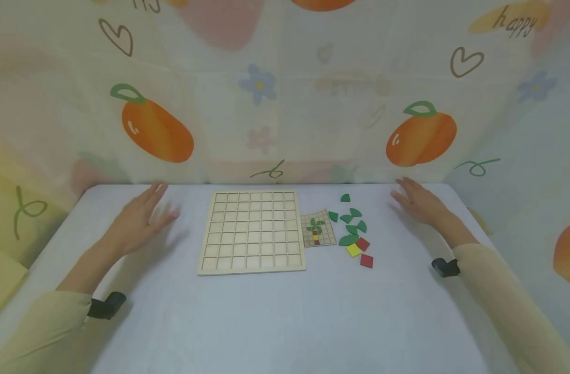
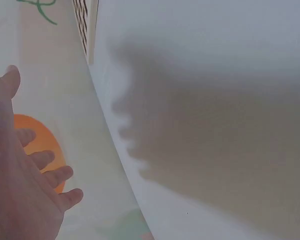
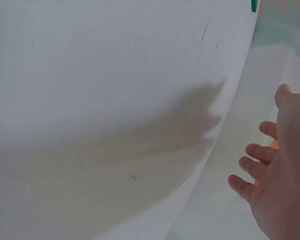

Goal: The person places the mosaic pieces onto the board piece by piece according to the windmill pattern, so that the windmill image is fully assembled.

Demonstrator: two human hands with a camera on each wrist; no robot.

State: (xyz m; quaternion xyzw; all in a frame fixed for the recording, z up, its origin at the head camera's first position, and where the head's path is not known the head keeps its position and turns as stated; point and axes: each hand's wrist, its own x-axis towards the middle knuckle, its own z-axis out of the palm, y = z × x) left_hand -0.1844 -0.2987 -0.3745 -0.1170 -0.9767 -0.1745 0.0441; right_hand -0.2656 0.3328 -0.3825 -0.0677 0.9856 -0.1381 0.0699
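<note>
My left hand (image 1: 137,221) hovers over the left side of the table, fingers extended and holding nothing. Over the right side, my right hand (image 1: 422,204) is likewise raised with loose fingers and nothing in them. Between them lies a pale wooden grid board (image 1: 253,231) whose square cells hold no pieces. Against its right edge sits a small pattern card (image 1: 319,228) picturing green, red and yellow shapes. Right of the card are scattered several green quarter-round pieces (image 1: 348,240), two red squares (image 1: 366,261) and a yellow square (image 1: 353,250). My right hand is nearest to these pieces.
A white cloth covers the table (image 1: 285,322). Behind it hangs a patterned curtain (image 1: 294,119) with oranges, hearts and flowers. Each wrist carries a dark strap-on camera, such as the left wrist camera (image 1: 107,305).
</note>
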